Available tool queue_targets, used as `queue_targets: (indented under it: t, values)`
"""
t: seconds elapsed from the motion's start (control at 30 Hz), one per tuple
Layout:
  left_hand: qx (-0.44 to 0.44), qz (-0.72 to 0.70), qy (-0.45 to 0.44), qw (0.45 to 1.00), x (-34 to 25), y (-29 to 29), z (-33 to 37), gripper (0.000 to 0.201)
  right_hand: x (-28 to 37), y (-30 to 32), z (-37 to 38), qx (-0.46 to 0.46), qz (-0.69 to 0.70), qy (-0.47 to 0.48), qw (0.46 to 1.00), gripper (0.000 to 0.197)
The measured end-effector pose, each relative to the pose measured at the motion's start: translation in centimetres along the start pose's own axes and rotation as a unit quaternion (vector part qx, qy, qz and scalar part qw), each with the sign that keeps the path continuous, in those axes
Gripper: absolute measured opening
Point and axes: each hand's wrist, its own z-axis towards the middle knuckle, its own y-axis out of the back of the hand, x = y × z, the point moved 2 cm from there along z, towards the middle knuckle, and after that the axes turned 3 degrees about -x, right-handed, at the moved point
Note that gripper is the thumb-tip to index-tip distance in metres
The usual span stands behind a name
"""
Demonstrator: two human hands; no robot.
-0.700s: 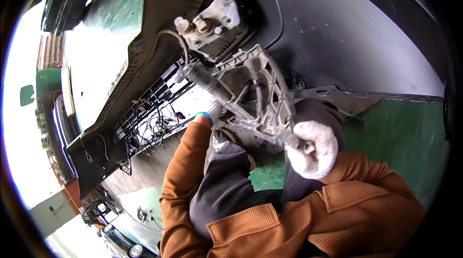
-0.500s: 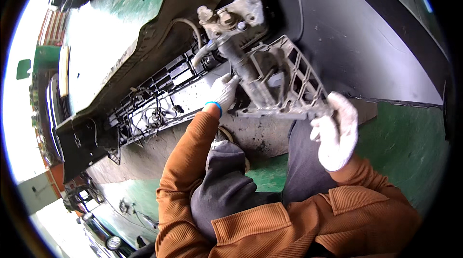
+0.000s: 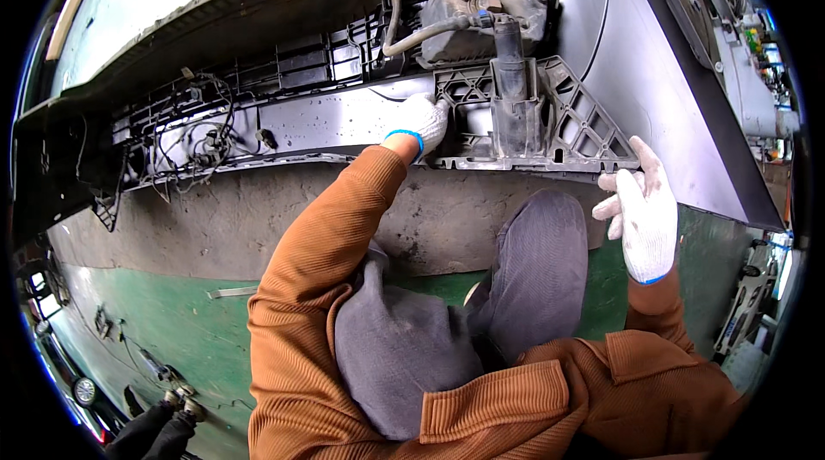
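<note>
Bracket (image 3: 550,120): grey ribbed plastic lattice on inner face of bumper (image 3: 344,120), lying on floor. Left hand (image 3: 419,120) closed on bracket's left edge; right hand (image 3: 643,202) open, fingertips at right corner. Likely light, stiff, brittle at ribs; grip outer frame edges.
</note>
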Motion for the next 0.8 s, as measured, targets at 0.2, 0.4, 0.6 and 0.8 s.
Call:
queue_targets:
  t: [0.2, 0.4, 0.6, 0.8]
  values:
    - [-0.019, -0.029, -0.021, 0.999, 0.5, -0.7, -0.4, 0.052, 0.7, 0.2, -0.2, 0.022, -0.022, -0.016, 0.999, 0.063]
    - [-0.032, -0.046, -0.040, 0.998, 0.6, -0.9, -0.6, 0.051, -2.2, 0.1, -0.3, -0.001, 0.077, 0.006, 0.997, 0.055]
    - [-0.044, -0.113, -0.050, 0.991, 1.1, -1.6, -0.4, 0.052, -4.1, -1.1, -0.7, -0.055, 0.170, 0.013, 0.984, 0.060]
    - [-0.033, -0.156, -0.029, 0.987, 2.4, -2.3, 0.6, 0.047, -7.8, -1.5, -1.6, 0.002, 0.251, 0.071, 0.965, 0.077]
